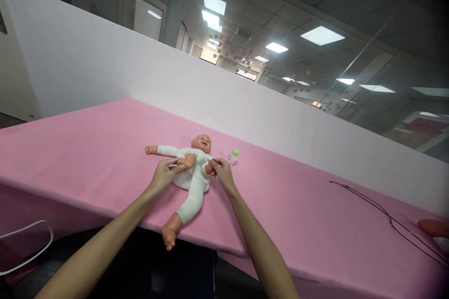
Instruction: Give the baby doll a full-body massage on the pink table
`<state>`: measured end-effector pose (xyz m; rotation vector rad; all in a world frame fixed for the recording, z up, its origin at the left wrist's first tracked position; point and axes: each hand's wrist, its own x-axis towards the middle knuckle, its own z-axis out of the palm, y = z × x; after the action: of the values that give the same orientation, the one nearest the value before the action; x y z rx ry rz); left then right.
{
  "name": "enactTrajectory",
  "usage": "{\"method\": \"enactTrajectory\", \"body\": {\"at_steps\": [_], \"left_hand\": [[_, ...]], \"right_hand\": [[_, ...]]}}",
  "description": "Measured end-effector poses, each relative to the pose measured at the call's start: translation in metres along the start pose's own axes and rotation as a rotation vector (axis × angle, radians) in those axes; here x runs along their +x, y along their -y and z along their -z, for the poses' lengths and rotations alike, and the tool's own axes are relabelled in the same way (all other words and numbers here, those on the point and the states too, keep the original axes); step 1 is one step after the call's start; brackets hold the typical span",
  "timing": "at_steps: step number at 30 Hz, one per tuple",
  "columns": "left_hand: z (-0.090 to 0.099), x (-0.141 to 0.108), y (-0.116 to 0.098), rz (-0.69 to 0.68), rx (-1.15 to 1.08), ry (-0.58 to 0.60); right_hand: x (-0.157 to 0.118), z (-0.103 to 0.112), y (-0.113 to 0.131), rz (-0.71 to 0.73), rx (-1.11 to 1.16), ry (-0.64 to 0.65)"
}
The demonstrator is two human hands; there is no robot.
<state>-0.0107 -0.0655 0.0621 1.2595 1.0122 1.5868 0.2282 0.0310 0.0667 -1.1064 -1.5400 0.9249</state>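
A baby doll (196, 182) with a white cloth body and plastic head, hands and feet lies on its back on the pink-covered table (280, 205). One of its legs is bent up, and my left hand (166, 172) grips the foot (187, 161) of that leg. My right hand (223, 173) is closed on the doll's hand (209, 168) at the right side of its body. The doll's other arm stretches out to the left, and its other leg hangs toward the table's front edge. Close beyond my right hand stands a small bottle (232, 157) with a green cap.
A black cable (368, 199) runs along the right side of the table. At the far right edge sits a reddish-brown object (433, 227), partly cut off. A white wall with glass above borders the back. A white cord (31, 226) loops at the lower left.
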Motion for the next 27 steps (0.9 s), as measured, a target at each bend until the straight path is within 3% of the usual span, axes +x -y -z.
{"method": "enactTrajectory", "body": {"at_steps": [5, 9, 11, 15, 18, 21, 22, 24, 27], "left_hand": [[0.04, -0.095, 0.005, 0.047, 0.156, -0.074], [0.048, -0.158, 0.032, -0.004, 0.276, -0.128], [0.042, -0.172, 0.045, -0.039, 0.282, -0.148], [0.033, -0.177, 0.057, -0.106, 0.308, -0.108], [0.038, -0.18, 0.059, -0.159, 0.358, -0.018], [0.049, -0.184, 0.059, -0.209, 0.396, 0.019], [0.053, -0.184, 0.057, -0.232, 0.407, 0.004], [0.058, -0.177, 0.048, -0.284, 0.43, -0.07], [0.061, -0.143, 0.025, -0.312, 0.482, -0.186]], "right_hand": [[0.03, 0.065, -0.015, -0.276, 0.254, -0.372], [0.03, 0.096, -0.038, -0.445, 0.248, -0.495], [0.026, 0.1, -0.049, -0.501, 0.235, -0.508], [0.02, 0.1, -0.059, -0.539, 0.217, -0.48], [0.011, 0.102, -0.052, -0.511, 0.188, -0.502], [-0.023, 0.098, -0.036, -0.392, 0.157, -0.53], [-0.041, 0.094, -0.029, -0.302, 0.146, -0.5], [-0.086, 0.08, -0.016, -0.189, 0.159, -0.264], [-0.161, 0.051, -0.003, -0.267, 0.194, 0.222]]}}
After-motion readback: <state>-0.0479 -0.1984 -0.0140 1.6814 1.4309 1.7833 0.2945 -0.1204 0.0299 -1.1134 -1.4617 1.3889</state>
